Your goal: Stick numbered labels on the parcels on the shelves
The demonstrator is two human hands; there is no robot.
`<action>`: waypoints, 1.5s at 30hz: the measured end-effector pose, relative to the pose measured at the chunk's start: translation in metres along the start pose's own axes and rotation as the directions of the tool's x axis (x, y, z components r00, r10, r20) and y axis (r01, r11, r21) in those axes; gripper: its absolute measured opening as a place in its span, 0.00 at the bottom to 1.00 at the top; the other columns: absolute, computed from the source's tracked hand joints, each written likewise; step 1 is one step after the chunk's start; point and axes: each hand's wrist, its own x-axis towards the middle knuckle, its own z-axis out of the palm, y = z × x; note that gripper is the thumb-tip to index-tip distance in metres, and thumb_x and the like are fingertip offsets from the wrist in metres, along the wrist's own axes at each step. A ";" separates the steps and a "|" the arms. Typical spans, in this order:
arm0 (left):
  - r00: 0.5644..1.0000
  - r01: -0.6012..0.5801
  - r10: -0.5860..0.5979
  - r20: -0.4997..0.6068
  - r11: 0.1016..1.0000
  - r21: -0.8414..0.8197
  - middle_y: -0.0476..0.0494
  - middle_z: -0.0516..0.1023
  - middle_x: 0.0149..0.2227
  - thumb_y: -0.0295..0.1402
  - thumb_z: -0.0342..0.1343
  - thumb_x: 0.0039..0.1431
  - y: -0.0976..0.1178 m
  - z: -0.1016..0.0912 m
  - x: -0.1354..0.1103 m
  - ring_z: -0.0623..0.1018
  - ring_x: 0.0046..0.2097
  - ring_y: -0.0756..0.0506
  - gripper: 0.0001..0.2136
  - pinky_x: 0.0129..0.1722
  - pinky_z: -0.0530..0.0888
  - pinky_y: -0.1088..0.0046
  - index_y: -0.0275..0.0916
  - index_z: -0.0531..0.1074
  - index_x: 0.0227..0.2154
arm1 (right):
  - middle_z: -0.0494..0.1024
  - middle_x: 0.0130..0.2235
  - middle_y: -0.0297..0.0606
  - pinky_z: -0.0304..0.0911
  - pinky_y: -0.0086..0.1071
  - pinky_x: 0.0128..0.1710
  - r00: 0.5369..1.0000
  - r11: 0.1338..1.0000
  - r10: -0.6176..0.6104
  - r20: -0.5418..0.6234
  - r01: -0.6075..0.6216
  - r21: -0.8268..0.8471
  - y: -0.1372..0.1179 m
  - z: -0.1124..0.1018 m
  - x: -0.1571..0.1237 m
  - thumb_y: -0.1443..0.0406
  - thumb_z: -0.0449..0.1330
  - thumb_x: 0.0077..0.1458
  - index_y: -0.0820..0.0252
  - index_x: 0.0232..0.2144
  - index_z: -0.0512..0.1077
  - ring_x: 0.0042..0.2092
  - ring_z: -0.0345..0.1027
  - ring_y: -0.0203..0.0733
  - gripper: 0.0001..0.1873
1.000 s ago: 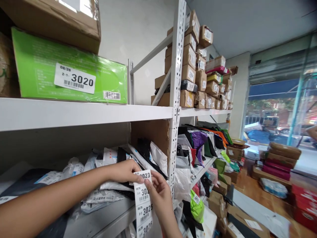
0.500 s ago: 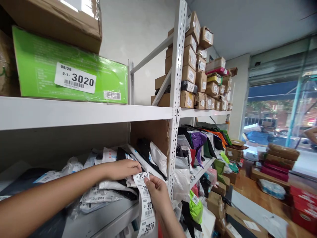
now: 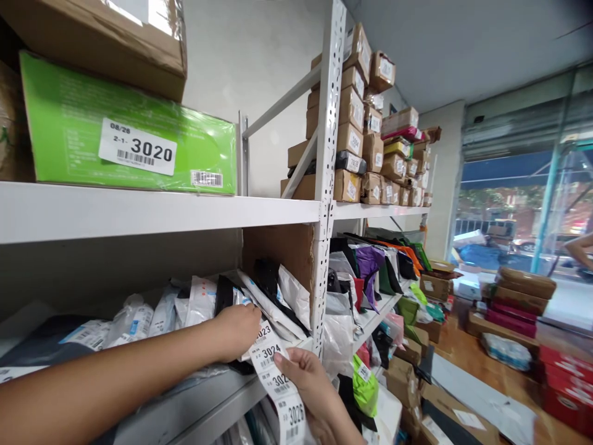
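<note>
A strip of white number labels (image 3: 281,390) hangs down in front of the lower shelf, printed 3024 and 3026 among others. My right hand (image 3: 308,383) pinches the strip's right edge between thumb and fingers. Its top label, partly covered and ending in 023, runs up to my left hand (image 3: 238,332), whose curled fingers close on that end. Behind my left hand stands a row of plastic mailing bags, among them a white bag (image 3: 202,300) and a clear bag (image 3: 134,316). A slim white mailing bag (image 3: 266,303) leans just beyond my fingers.
Above, the white shelf beam (image 3: 157,210) carries a green box (image 3: 69,123) labelled 3020. A perforated white post (image 3: 325,185) rises right of my hands. Stacked cartons (image 3: 352,136) and a purple bag (image 3: 369,262) fill the neighbouring rack. More boxes (image 3: 523,293) lie near the window.
My left hand has moved slightly lower and its fingers have curled more over the top label. My right hand has shifted right and down, tilting the strip.
</note>
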 end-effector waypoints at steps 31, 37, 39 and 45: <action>0.997 0.053 -0.053 0.051 0.999 -0.007 0.30 0.78 0.41 0.18 0.46 0.55 0.006 -0.028 0.047 0.77 0.43 0.33 0.14 0.41 0.72 0.61 0.31 0.74 0.40 | 0.81 0.39 0.42 0.71 0.36 0.40 0.975 0.836 -0.220 -0.035 0.207 0.508 -0.003 -0.015 0.036 0.60 0.70 0.38 0.59 0.35 0.75 0.48 0.72 0.49 0.18; 0.946 -0.314 0.310 -0.091 0.949 -0.036 0.38 0.77 0.38 0.23 0.45 0.58 -0.016 -0.025 0.026 0.76 0.39 0.40 0.12 0.37 0.71 0.69 0.36 0.74 0.34 | 0.80 0.33 0.38 0.67 0.33 0.33 0.972 0.919 -0.219 -0.087 0.236 0.315 0.005 -0.015 0.040 0.58 0.70 0.40 0.59 0.34 0.71 0.36 0.74 0.43 0.19; 0.952 -0.306 0.301 -0.062 0.918 -0.251 0.43 0.76 0.38 0.19 0.46 0.52 -0.025 -0.029 0.021 0.75 0.40 0.44 0.14 0.40 0.70 0.74 0.38 0.75 0.34 | 0.80 0.35 0.38 0.66 0.31 0.33 0.960 0.924 -0.267 -0.090 0.281 0.259 0.007 -0.016 0.041 0.59 0.70 0.40 0.59 0.34 0.70 0.35 0.73 0.41 0.18; 0.996 -0.070 0.087 0.013 0.870 -0.488 0.40 0.71 0.52 0.39 0.39 0.61 -0.026 -0.034 0.028 0.71 0.51 0.41 0.19 0.50 0.65 0.65 0.40 0.67 0.50 | 0.76 0.29 0.35 0.59 0.28 0.30 0.957 0.956 -0.289 -0.027 0.290 0.037 0.006 -0.013 0.041 0.53 0.67 0.40 0.61 0.31 0.73 0.30 0.65 0.36 0.19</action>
